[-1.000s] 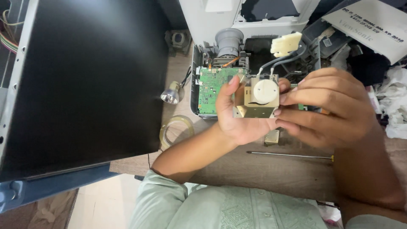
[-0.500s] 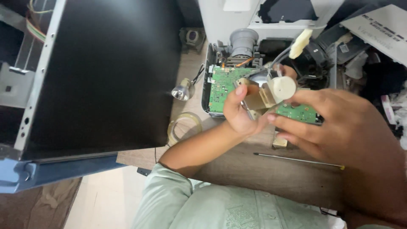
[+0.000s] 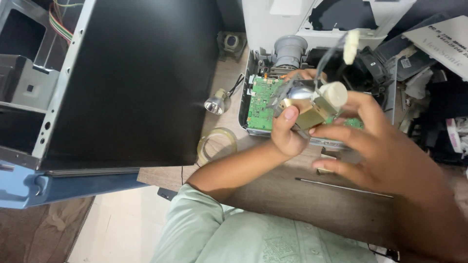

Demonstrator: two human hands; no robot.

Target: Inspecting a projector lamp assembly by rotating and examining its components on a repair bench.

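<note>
Up above the opened projector chassis [image 3: 253, 73], both hands hold 1 lamp module [image 3: 312, 104]: brass-coloured housing, silvery reflector, white round cap. It looks light but fragile, best gripped by the metal housing, not the reflector. The left hand [image 3: 287, 131] is curled closed around its near side; the right hand [image 3: 375, 146], fingers half spread, pinches the far side.
</note>
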